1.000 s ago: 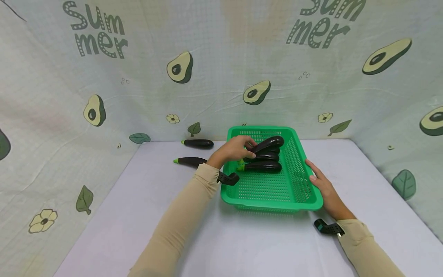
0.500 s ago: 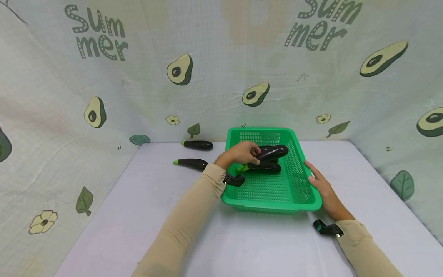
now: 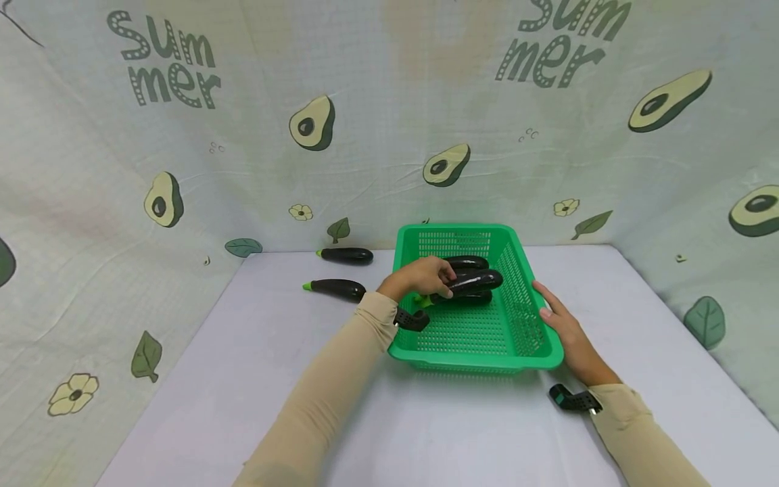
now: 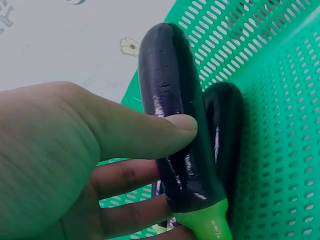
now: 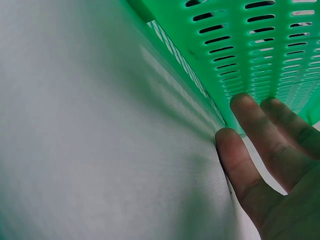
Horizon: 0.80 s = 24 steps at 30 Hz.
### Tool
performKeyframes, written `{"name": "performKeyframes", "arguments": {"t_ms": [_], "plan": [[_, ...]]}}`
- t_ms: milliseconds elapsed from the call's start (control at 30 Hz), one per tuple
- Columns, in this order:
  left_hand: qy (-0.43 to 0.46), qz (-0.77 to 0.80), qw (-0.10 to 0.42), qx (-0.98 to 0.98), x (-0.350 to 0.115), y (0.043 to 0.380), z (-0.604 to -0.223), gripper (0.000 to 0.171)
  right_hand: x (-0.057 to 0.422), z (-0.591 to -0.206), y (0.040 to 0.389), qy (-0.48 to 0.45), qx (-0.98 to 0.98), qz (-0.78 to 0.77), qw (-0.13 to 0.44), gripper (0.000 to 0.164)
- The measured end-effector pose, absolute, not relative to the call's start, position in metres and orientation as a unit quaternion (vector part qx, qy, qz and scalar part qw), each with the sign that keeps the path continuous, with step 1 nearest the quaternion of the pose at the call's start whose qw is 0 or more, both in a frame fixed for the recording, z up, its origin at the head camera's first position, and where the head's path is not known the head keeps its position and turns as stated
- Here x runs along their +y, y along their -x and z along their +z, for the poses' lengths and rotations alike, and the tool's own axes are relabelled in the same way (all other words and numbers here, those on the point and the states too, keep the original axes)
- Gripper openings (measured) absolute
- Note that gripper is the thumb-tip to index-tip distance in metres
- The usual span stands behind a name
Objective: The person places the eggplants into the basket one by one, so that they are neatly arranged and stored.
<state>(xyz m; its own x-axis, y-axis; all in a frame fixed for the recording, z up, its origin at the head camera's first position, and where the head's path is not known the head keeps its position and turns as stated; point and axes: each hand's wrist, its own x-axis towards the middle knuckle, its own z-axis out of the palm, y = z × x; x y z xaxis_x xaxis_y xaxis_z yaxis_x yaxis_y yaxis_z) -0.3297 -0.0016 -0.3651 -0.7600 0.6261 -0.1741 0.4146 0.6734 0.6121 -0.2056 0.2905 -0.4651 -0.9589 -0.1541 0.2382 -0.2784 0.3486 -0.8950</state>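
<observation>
My left hand (image 3: 424,275) pinches a dark purple eggplant (image 3: 477,281) with a green stem, inside the green basket (image 3: 468,364). In the left wrist view the thumb lies across the eggplant (image 4: 170,75), with the fingers behind it. Another eggplant (image 3: 467,262) lies behind it in the basket, and a further one (image 3: 481,297) shows partly beneath it. My right hand (image 3: 569,331) holds the basket's right side, thumb over the rim. In the right wrist view, nearly straight fingers (image 5: 245,107) touch the slotted outer wall.
Two more eggplants lie on the white table left of the basket: one at the back (image 3: 347,256) and one nearer (image 3: 336,289), its right end close to the left sleeve. A printed cloth (image 3: 377,101) with avocados hangs behind the table.
My left hand has brought the eggplant forward in the basket, toward the front of the pile, and lowered it over another eggplant. The right hand stays on the basket's side.
</observation>
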Motion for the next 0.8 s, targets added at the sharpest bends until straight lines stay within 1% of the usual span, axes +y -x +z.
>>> {"name": "performKeyframes", "arguments": {"t_ms": [233, 600, 800], "plan": [[-0.299, 0.243, 0.179, 0.905, 0.0, 0.33, -0.371, 0.031, 0.292, -0.464, 0.206, -0.133, -0.82, 0.553, 0.061, 0.054], [-0.302, 0.204, 0.181, 0.913, 0.0, 0.328, -0.376, 0.032, 0.291, -0.465, 0.206, -0.133, -0.815, 0.562, 0.054, 0.054], [-0.304, 0.189, 0.187, 0.915, 0.0, 0.328, -0.378, 0.034, 0.29, -0.465, 0.206, -0.134, -0.818, 0.556, 0.06, 0.054]]}}
